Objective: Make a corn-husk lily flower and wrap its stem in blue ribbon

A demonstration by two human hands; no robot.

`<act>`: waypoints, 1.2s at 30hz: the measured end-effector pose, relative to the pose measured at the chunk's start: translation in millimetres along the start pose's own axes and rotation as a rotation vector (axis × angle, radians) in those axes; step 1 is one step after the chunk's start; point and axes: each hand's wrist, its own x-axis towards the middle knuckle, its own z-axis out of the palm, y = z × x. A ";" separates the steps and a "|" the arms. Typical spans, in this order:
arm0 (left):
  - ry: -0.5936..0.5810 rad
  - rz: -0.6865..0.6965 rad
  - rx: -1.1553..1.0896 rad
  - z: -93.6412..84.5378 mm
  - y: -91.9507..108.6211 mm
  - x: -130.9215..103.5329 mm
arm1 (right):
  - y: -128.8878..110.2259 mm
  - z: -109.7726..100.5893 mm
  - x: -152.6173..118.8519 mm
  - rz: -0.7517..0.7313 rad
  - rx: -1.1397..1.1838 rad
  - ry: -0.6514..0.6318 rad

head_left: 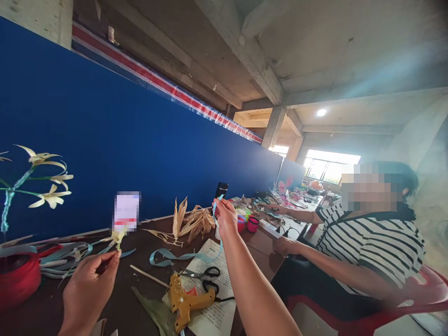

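Observation:
My left hand is closed in a pinch on the short green stem of a small pale yellow flower, held upright over the table. Raised to the right, my right hand pinches a light blue ribbon; one end sticks up past the fingertips, and the rest hangs down and loops across the table. Below and between the hands lie a yellow glue gun and black-handled scissors, both over a printed sheet.
Dried corn husks lie near the blue partition. At left are a red container and an arrangement of pale flowers. A person in a striped top sits at right, near a power strip.

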 end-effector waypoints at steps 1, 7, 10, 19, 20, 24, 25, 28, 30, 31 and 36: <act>-0.006 0.004 0.004 0.3 -1.0 0.4 | 1.2 -0.7 -0.3 -0.005 -0.013 0.006; -0.068 -0.031 0.060 0.8 -3.9 1.1 | 7.9 -9.2 -1.1 -0.032 -0.089 0.056; -0.098 -0.014 0.102 -0.3 -0.4 -0.8 | 9.7 -14.4 0.2 -0.044 -0.126 0.084; -0.076 0.029 0.083 -2.3 1.4 -2.2 | 28.8 -31.9 -8.1 0.073 -0.298 -0.023; -0.079 0.032 0.086 -1.8 0.3 -2.3 | 32.7 -37.2 -9.0 0.094 -0.333 -0.039; -0.061 0.073 0.068 1.4 -3.6 -3.1 | 45.2 -71.4 -7.2 0.140 -0.516 -0.057; -0.050 0.084 0.060 2.0 -4.1 -3.5 | 46.5 -83.0 -5.7 0.144 -0.581 -0.055; -0.047 0.085 0.053 2.5 -4.1 -4.2 | 43.3 -122.7 0.8 0.153 -0.818 -0.062; -0.061 0.069 0.052 1.8 -3.1 -4.5 | 33.7 -150.3 6.9 0.125 -0.989 -0.063; -0.068 0.067 0.049 1.3 -2.4 -4.6 | 26.7 -163.1 10.7 0.109 -1.074 -0.057; -0.066 0.076 0.048 -1.1 1.6 -5.9 | -19.3 -206.3 35.2 -0.012 -1.425 -0.035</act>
